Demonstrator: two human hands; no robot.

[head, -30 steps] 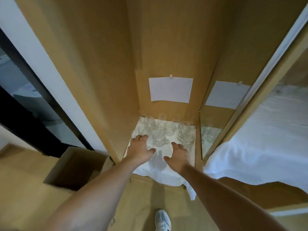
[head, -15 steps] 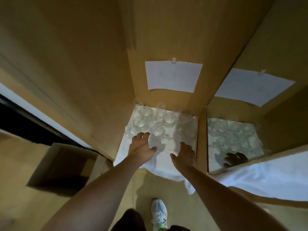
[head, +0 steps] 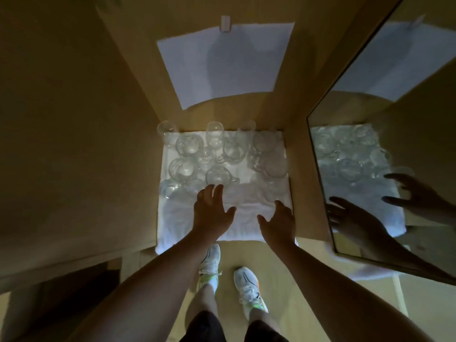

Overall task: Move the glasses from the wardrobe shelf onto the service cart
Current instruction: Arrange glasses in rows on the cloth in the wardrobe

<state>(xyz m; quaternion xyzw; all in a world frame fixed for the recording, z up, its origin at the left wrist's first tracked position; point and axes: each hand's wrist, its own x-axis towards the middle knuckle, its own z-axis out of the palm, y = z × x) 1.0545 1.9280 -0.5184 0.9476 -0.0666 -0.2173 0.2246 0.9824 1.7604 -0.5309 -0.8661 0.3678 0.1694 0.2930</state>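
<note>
Several clear glasses (head: 218,154) stand on a white cloth (head: 177,225) on the wardrobe shelf, crowded toward the back and left. A handled glass cup (head: 218,175) sits nearest my hands. My left hand (head: 212,213) hovers with fingers spread, its fingertips just short of that cup. My right hand (head: 278,220) is beside it over the bare cloth, fingers loosely extended, holding nothing. The service cart is out of view.
Wooden wardrobe walls (head: 74,134) close in left and back, with a white paper sheet (head: 224,62) clipped to the back panel. A mirror (head: 385,154) on the right reflects the glasses and my hands. My white shoes (head: 249,290) stand on the floor below.
The view has closed in on the shelf and darkened. Both hands stay over the cloth's front, the left one still by the nearest cup, holding nothing.
</note>
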